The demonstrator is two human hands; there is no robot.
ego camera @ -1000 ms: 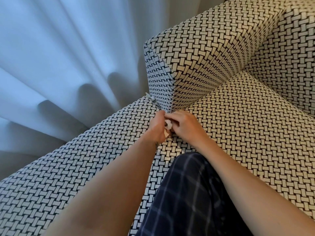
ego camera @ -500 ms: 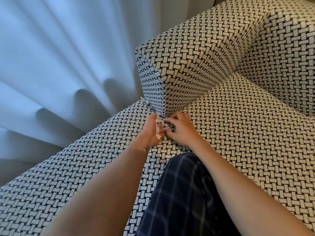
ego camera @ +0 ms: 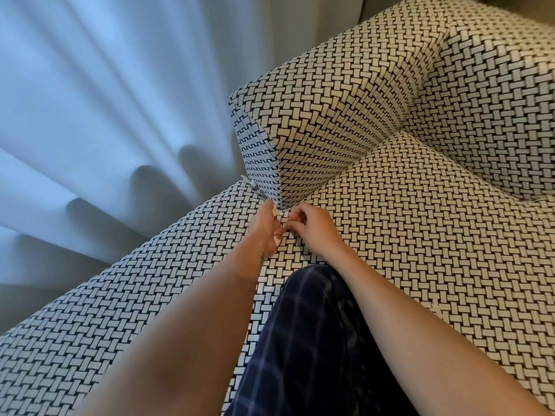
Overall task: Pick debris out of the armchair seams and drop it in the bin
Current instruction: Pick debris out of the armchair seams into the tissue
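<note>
Both hands meet at the foot of the armrest [ego camera: 330,115], where its front corner joins the seat of the armchair [ego camera: 420,265]. The left hand [ego camera: 264,228] has its fingers curled round pale debris [ego camera: 274,206], with a white bit poking out at its fingertips, right against the seam. Just beside it, the right hand [ego camera: 315,226] is bunched, thumb and fingertips drawn together over the seat fabric (whether anything is pinched there, I cannot tell). Beyond the left hand, further along the seam, another white scrap [ego camera: 248,182] sticks out from under the armrest. A checked trouser leg [ego camera: 300,325] lies between the forearms, nearer than both hands, and a pale curtain [ego camera: 105,115] hangs out past the left hand.
</note>
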